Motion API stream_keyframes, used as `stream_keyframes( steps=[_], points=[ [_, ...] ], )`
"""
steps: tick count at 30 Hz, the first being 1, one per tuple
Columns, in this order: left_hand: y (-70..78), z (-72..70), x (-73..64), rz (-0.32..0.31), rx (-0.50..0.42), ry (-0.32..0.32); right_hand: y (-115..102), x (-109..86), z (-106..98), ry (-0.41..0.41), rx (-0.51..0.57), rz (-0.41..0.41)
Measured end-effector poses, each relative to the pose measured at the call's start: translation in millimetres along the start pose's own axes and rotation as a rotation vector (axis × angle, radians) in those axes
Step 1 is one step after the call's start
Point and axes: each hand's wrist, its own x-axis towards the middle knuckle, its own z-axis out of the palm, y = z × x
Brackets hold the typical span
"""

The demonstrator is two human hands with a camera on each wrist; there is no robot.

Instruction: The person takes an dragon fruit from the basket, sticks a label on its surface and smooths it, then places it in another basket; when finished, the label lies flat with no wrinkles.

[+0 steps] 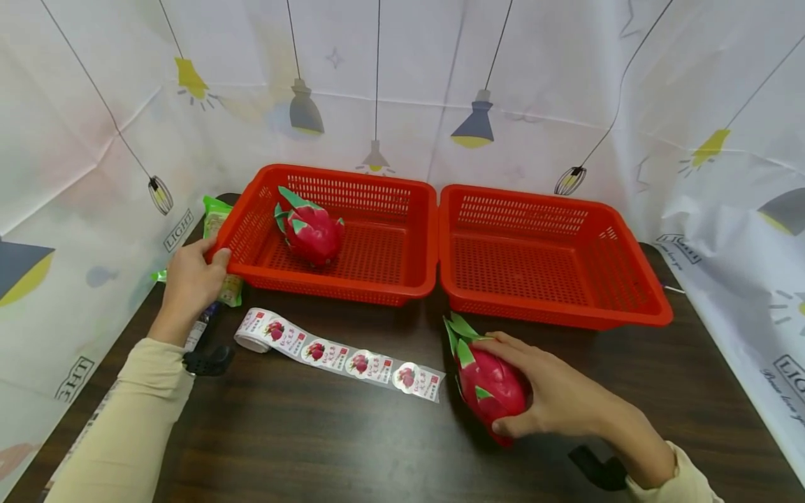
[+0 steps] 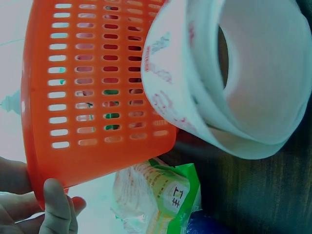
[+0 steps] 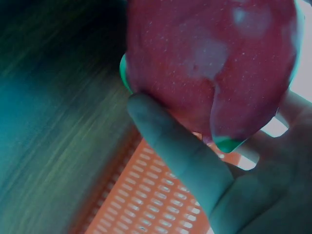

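My left hand [image 1: 191,279] grips the rim of the left red plastic basket [image 1: 377,292] at its near left corner; the thumb and fingers pinch that rim in the left wrist view. Inside this basket lies one dragon fruit [image 1: 314,235], pink with green tips. On the table, just in front of the right basket [image 1: 591,316], a second dragon fruit [image 1: 493,384] is held by my right hand [image 1: 560,391]. Thumb and fingers curve round the fruit's right side, its leafy crown pointing away. The right wrist view shows the thumb [image 3: 180,146] against the red skin [image 3: 195,63].
A partly unrolled roll of stickers [image 1: 339,356] printed with dragon fruit lies across the dark table [image 1: 327,440]. Green-edged packets [image 1: 233,290] and a dark blue item [image 1: 201,327] lie by the left basket. Patterned white cloth [image 1: 409,84] hangs behind and at both sides.
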Motion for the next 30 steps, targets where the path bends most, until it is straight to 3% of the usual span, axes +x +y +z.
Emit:
stream_keyframes(
  steps=[7,15,19,21,23,25,27,30],
  points=[
    [-0.7,-0.1,-2.3,0.021,0.000,0.034,-7,9.4,5,0.023,-0.118,0.036],
    [-4.7,4.6,-2.2,0.013,-0.009,0.048,-11,18.2,9,0.027,-0.146,0.067],
    [-8.3,8.1,-6.6,0.083,-0.028,0.151,-10,21.3,13,0.018,-0.107,0.058],
    [-2.7,11.1,-12.4,0.160,-0.074,0.256,-10,21.4,14,0.016,-0.091,0.057],
    [10.9,14.6,-21.8,0.279,-0.125,0.360,-9,20.9,14,0.016,-0.082,0.061],
    [29.8,19.2,-33.3,0.429,-0.143,0.401,-9,20.5,13,0.016,-0.080,0.065],
    [50.4,24.8,-47.5,0.589,-0.091,0.330,-9,20.4,12,0.015,-0.086,0.066],
    [74.9,39.4,-69.2,0.753,0.060,0.060,-10,21.2,12,0.017,-0.097,0.056]
  ],
)
